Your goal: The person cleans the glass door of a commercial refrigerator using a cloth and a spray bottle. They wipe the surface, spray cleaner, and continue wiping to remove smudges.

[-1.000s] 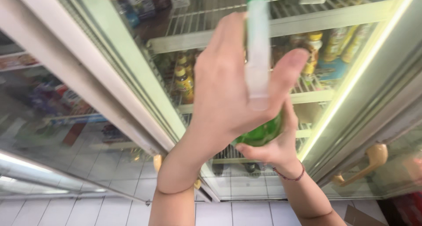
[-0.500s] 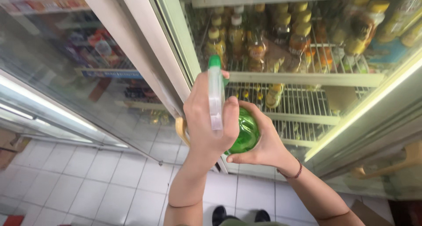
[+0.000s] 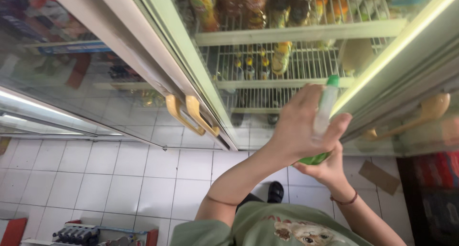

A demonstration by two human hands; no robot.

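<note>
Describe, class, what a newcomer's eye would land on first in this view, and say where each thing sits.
First come the two raised hands at centre right: the left hand grips a slim pale tube with a green cap, while the right hand cups a green round object just beneath. Behind them, a glass-doored cooler fills the top, with bottles on white wire shelves and two yellow door handles at centre.
</note>
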